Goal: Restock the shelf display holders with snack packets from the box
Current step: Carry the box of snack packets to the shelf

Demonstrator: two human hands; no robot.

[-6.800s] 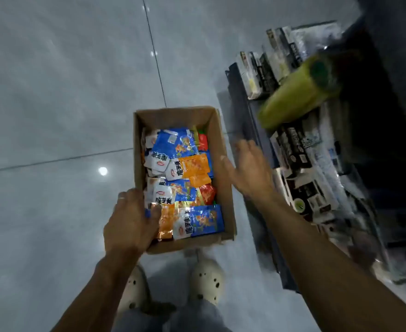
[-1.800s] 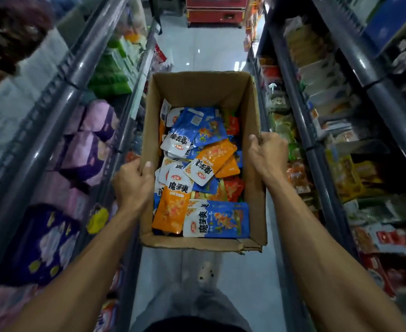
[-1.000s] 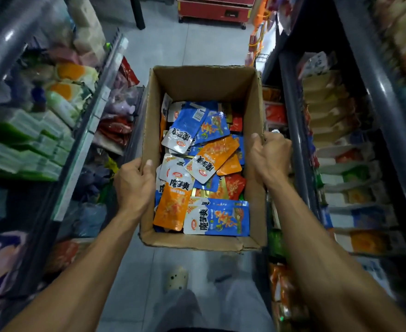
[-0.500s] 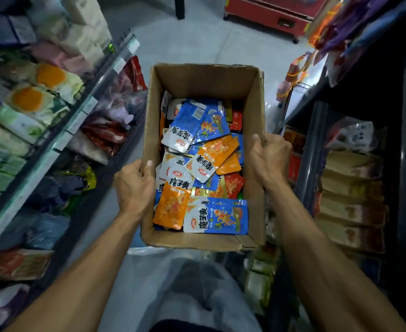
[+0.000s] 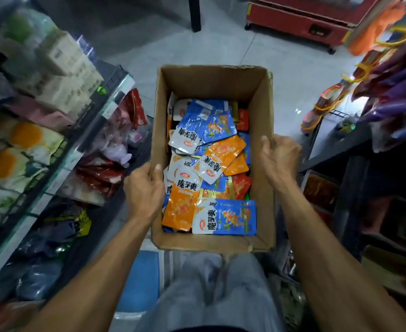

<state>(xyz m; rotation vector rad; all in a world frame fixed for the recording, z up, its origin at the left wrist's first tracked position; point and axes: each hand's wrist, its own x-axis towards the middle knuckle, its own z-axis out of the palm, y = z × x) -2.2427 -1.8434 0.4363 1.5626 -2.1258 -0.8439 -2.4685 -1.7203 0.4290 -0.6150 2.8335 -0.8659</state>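
I carry an open cardboard box [image 5: 211,82] in front of my waist. Inside lie several snack packets [image 5: 209,168] in blue, orange, white and red, heaped loosely. My left hand [image 5: 143,190] grips the box's left wall, thumb over the rim. My right hand [image 5: 279,159] grips the right wall, fingers curled over its top edge. No display holders can be made out clearly in the blurred shelves.
A shelf rack [image 5: 60,149] full of bagged goods runs along the left. Dark shelving [image 5: 355,144] with hanging packets stands on the right. Grey tiled floor [image 5: 223,46] lies ahead, with a red cabinet [image 5: 300,17] on wheels at the far end. A blue object [image 5: 139,281] lies by my legs.
I lifted the box off the floor and have walked along the aisle with it. The shelves slid past and the aisle's open end came nearer. Both hands kept their grip.
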